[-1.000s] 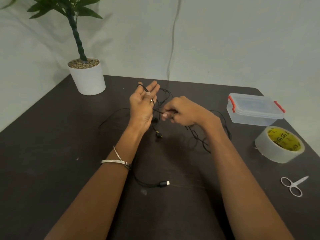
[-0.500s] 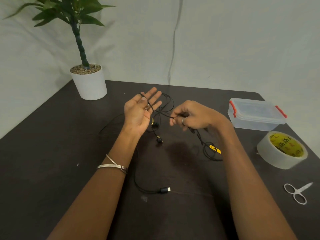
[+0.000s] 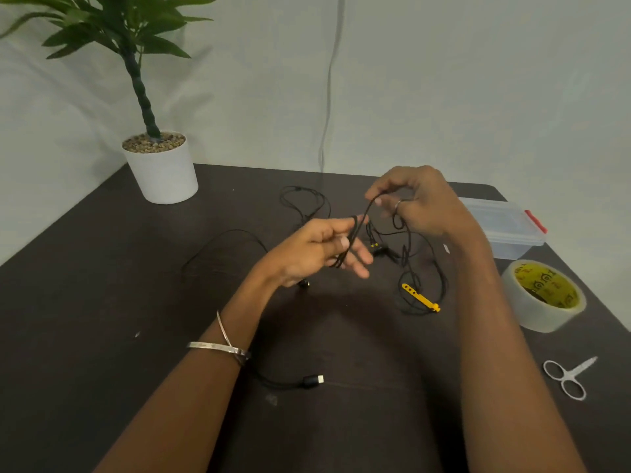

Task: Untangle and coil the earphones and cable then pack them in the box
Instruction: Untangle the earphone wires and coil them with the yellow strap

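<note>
Both my forearms are bare, with no sleeves reaching into view. On my left wrist I wear two thin silver metal bangles [image 3: 223, 348], one lying flat, one slanted across it. A slim silver ring [image 3: 397, 203] circles one finger of my right hand [image 3: 421, 203].

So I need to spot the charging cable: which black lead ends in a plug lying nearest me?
The cable by the left forearm; its plug has a pale tip, while the earphones tangle lies farther back.
</note>
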`<state>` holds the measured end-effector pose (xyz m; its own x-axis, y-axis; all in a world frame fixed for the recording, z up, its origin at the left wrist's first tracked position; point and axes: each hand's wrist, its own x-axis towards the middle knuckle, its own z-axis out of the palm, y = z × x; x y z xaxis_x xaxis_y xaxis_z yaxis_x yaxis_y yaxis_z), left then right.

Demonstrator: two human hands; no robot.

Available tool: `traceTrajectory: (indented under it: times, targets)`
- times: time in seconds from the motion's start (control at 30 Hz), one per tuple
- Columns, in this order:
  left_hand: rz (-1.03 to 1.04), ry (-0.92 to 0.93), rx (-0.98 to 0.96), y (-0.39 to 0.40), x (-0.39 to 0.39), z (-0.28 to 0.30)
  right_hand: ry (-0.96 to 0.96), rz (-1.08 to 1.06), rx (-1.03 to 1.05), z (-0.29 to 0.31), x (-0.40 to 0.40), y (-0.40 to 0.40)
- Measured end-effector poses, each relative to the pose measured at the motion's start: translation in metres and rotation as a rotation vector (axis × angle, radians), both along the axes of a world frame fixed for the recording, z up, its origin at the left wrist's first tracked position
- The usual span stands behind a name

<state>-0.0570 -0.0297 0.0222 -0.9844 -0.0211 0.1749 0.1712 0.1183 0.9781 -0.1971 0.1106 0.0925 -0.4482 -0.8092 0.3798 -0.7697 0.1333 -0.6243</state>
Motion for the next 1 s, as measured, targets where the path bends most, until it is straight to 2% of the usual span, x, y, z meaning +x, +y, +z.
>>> traceTrajectory:
  times: [0.13, 0.33, 0.4, 0.47, 0.57, 0.6, 0.7, 0.77, 0.87, 1.0]
  targets:
    - [-0.119, -0.014, 0.102, 0.002, 0.002, 0.005, -0.064, -0.013, -0.042, -0.009, -0.004, -0.002]
    - [0.134, -0.018, 0.141, -0.015, 0.001, -0.001, -0.161, -0.079, -0.163, -0.004, -0.009, 0.005]
    - [0.264, -0.04, -0.003, -0.019, 0.001, -0.002, -0.101, -0.097, -0.141, 0.001, -0.01, 0.009]
    - [0.364, -0.058, -0.261, -0.018, 0.0, -0.003, -0.05, -0.113, -0.091, 0.004, -0.009, 0.009]
    - [0.399, -0.044, -0.554, -0.015, -0.001, -0.004, -0.14, -0.152, -0.106, 0.006, -0.001, 0.0]
    - [0.413, -0.039, -0.577, -0.014, -0.002, -0.005, -0.198, -0.18, -0.125, 0.005, 0.001, -0.003]
    - [0.489, -0.048, -0.464, -0.013, -0.006, -0.003, -0.333, -0.242, -0.132, 0.004, 0.002, -0.006]
    - [0.55, 0.06, -0.441, -0.013, -0.008, -0.007, -0.334, -0.247, -0.045, 0.002, 0.002, -0.006]
    - [0.69, 0.221, -0.543, -0.015, -0.01, -0.013, -0.348, -0.177, 0.171, -0.007, 0.004, -0.008]
    - [0.946, 0.255, -0.717, -0.026, -0.007, -0.016, -0.469, 0.085, 0.517, -0.013, 0.009, -0.002]
